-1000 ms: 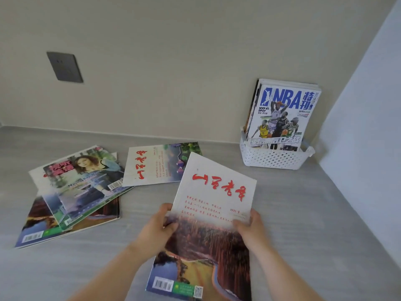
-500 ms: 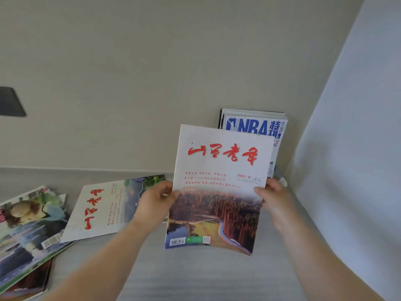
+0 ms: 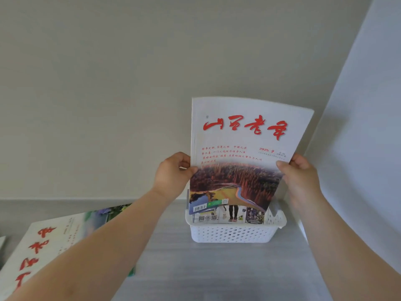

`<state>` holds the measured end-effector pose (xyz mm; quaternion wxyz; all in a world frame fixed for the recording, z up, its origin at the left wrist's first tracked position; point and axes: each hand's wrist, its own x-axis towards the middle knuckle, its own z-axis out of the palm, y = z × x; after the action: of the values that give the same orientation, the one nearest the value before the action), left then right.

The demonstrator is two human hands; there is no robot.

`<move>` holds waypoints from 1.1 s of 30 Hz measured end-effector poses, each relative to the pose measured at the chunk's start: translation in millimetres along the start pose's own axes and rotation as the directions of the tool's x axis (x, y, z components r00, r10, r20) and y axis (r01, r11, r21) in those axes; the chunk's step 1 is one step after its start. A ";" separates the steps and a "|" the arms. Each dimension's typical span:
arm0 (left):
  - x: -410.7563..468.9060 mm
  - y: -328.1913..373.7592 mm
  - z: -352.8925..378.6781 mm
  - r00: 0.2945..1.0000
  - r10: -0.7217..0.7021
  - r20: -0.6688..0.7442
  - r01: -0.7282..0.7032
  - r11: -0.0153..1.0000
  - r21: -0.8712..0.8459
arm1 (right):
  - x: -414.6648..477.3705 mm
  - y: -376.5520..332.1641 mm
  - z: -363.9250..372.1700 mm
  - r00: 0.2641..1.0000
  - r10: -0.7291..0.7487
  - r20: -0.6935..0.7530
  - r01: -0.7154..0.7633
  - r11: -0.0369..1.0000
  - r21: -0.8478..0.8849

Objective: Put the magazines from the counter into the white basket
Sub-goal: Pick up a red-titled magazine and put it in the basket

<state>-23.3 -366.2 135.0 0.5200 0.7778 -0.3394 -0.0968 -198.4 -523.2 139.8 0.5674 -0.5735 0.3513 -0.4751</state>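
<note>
The left hand point(image 3: 173, 174) and right hand point(image 3: 301, 177) grip a magazine point(image 3: 245, 148) by its sides, upright over the white basket point(image 3: 232, 233). The basket already holds a stored magazine point(image 3: 232, 215). At least one flat magazine point(image 3: 50, 242) still waits on the worktop point(image 3: 206, 268).

A: Left arm?
B: Bare forearm, from the frame's 7 o'clock corner, angled toward 1 o'clock. Wrist about straight. Left grip point(image 3: 171, 177) pinches the magazine point(image 3: 245, 137) at its left edge, thumb on the front cover and fingers curled behind.
A: Right arm?
B: Bare forearm from 5 o'clock, angled toward 11 o'clock. Right grip point(image 3: 300, 177) holds the opposite edge. Thumb lies on the cover pointing to about 10 o'clock; fingers are folded behind, knuckles showing on top.
A: Relative pose?
B: Both grips at roughly equal height, well apart, palms turned toward each other.
</note>
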 end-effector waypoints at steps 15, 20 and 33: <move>5.3 -55.3 36.6 0.982 -0.168 0.085 0.145 0.963 0.228 | 10.9 72.0 -7.1 0.990 0.144 0.013 -0.140 0.976 -0.166; 20.1 -56.8 36.7 0.990 -0.130 0.051 0.111 0.955 0.276 | 18.0 73.7 -4.0 0.998 0.065 -0.003 -0.064 0.962 -0.264; 17.2 -56.6 36.7 0.979 -0.189 0.081 0.125 0.861 0.493 | 16.0 81.7 8.3 0.999 -0.031 -0.020 0.014 0.827 -0.562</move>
<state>-4.7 -391.4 72.8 0.2760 0.9007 -0.3203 -0.0996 -174.6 -544.6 62.5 0.3631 -0.7123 0.4765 -0.3656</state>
